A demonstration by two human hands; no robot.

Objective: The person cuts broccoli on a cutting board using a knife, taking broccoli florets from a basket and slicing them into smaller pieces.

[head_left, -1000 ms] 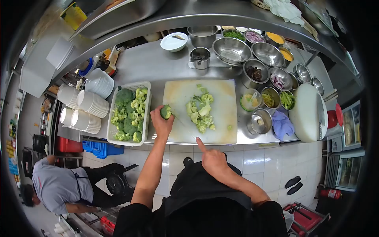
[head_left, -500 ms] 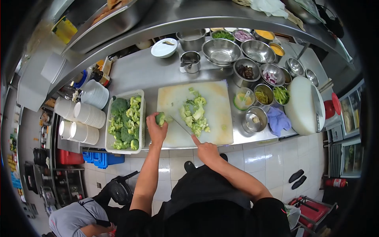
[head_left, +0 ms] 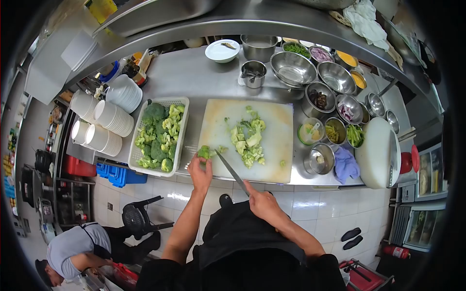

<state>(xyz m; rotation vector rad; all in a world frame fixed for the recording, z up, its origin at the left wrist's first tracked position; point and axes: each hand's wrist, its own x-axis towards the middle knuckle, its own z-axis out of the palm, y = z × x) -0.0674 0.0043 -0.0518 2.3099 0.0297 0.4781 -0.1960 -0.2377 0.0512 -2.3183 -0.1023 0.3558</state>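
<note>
My left hand [head_left: 200, 172] is closed, its fingertips on a broccoli floret [head_left: 203, 152] at the left edge of the white cutting board [head_left: 279, 140]. Wrapped around a knife handle is my right hand [head_left: 265, 204]. The knife [head_left: 233, 173] slants up and left over the board, its tip beside small green trimmings [head_left: 221, 149] just right of the floret. A heap of cut pale-green stem pieces [head_left: 248, 143] lies mid-board. Left of the board, a white plastic basket [head_left: 183, 131] holds several broccoli heads [head_left: 155, 112].
Stacked white bowls [head_left: 109, 119] stand at the far left. Steel bowls [head_left: 293, 68] and tubs of chopped ingredients line the back right, near a purple cloth [head_left: 345, 165] and a thick round white block [head_left: 376, 155]. A steel shelf [head_left: 233, 26] crosses above. Another person [head_left: 80, 247] bends at lower left.
My left hand has brought the floret down onto the board's left edge. The knife points more steeply away from me, its tip clear of the floret. The view has shifted slightly.
</note>
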